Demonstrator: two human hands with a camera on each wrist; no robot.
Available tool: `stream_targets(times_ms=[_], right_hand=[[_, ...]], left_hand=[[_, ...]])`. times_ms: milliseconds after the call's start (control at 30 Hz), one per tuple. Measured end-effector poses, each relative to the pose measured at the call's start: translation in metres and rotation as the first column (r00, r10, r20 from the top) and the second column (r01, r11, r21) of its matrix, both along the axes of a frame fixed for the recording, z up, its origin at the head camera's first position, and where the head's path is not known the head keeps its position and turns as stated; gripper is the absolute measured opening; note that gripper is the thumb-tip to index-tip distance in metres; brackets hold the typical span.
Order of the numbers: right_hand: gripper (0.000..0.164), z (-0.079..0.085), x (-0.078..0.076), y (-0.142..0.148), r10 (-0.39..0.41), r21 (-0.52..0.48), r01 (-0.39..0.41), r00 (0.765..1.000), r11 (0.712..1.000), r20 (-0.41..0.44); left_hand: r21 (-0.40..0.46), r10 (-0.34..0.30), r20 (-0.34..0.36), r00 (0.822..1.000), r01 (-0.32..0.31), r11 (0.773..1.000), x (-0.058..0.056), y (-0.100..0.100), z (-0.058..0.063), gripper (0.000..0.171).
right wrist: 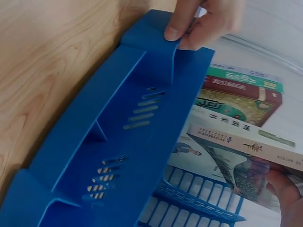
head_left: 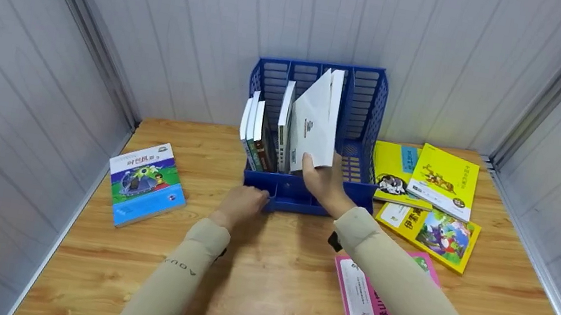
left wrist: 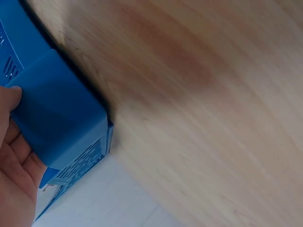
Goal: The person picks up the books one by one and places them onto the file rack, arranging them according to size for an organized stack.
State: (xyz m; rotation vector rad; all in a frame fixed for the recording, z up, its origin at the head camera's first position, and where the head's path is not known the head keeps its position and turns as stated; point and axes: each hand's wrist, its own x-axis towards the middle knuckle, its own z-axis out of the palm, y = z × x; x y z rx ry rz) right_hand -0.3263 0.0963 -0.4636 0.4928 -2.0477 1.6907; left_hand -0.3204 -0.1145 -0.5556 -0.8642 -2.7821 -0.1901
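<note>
A blue plastic book rack (head_left: pixel 284 188) stands against the back wall. My left hand (head_left: pixel 241 205) grips its front left corner, thumb on the outer face (left wrist: pixel 61 109) and fingers curled behind. In the rack my right hand (head_left: pixel 326 185) holds a book with a white cover (head_left: pixel 314 123), tilted among the dividers; the right wrist view shows its picture cover (right wrist: pixel 236 165), with my right thumb (right wrist: pixel 281 189) on it. Left of it stands a slimmer white-spined book (head_left: pixel 287 107). Several more books (head_left: pixel 256 136) lean in the leftmost compartment.
On the wooden table, a blue-and-green book (head_left: pixel 145 186) lies at left. Yellow books (head_left: pixel 445 179) overlap to the rack's right, with another yellow book (head_left: pixel 430 234) nearer. A pink book (head_left: pixel 367 303) lies partly under my right forearm. Panel walls (head_left: pixel 227 0) enclose the table.
</note>
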Motion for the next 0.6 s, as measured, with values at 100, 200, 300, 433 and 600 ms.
stream_targets(times_ms=[100, 200, 300, 433, 600], right_hand=[[0.042, -0.006, -0.005, -0.006, -0.001, 0.005, 0.001, 1.000, 1.000, -0.009], [0.042, -0.013, -0.011, -0.011, -0.012, 0.000, 0.012, 1.000, 1.000, -0.014], [0.044, -0.019, -0.017, -0.015, -0.030, 0.000, 0.030, 1.000, 1.000, 0.001], [0.052, -0.025, -0.024, -0.018, -0.048, 0.038, 0.047, 0.998, 0.998, 0.030], [0.058, -0.032, -0.033, -0.021, -0.047, 0.092, 0.043, 0.998, 0.995, 0.046]], left_hand=[[-0.002, -0.005, 0.028, 1.000, 0.005, 1.000, -0.001, 0.000, 0.001, 0.026], [0.001, -0.003, 0.032, 0.999, 0.003, 1.000, -0.001, 0.000, 0.003, 0.027], [0.006, 0.001, 0.025, 1.000, -0.001, 1.000, -0.001, 0.001, 0.003, 0.028], [0.010, 0.011, 0.038, 0.999, -0.012, 1.000, 0.000, 0.001, 0.004, 0.028], [-0.005, 0.030, 0.041, 0.999, -0.030, 1.000, 0.000, 0.001, 0.003, 0.026]])
